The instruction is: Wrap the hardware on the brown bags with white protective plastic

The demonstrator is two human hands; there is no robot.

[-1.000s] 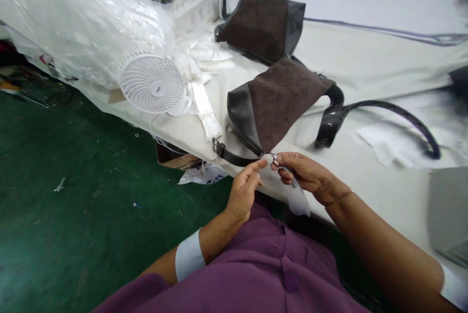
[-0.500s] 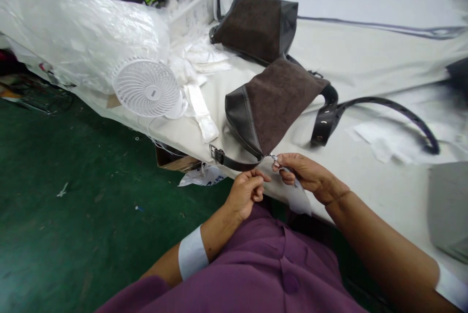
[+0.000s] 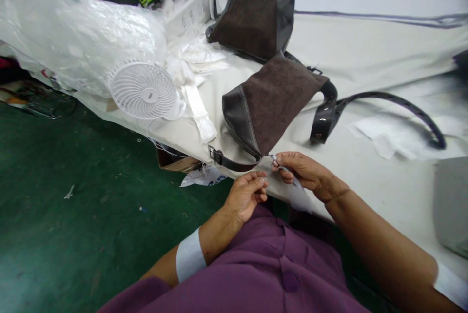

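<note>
A brown suede handbag (image 3: 281,103) with black leather corners lies on the table, its near corner pointing at me. My right hand (image 3: 298,169) pinches the silvery zipper pull (image 3: 270,156) at that corner. A strip of thin whitish wrapping (image 3: 299,191) hangs from the same fingers. Just left of it, my left hand (image 3: 248,191) is closed, thumb against curled fingers; anything inside is too small to make out. It is near the short buckled strap (image 3: 237,164) of the bag but apart from it. The long studded strap (image 3: 387,96) curves off to the right.
A second brown handbag (image 3: 252,23) lies behind the first, touching it. To the left are a white fan (image 3: 144,89), clear plastic wrap (image 3: 84,35) and white paper strips (image 3: 199,113). A grey block-like object (image 3: 451,205) stands at the right. The table edge runs close to my body.
My left hand has drawn slightly back from the bag's corner, its forefinger now curled in. My right hand keeps its hold on the zipper pull. The view has shifted a little.
</note>
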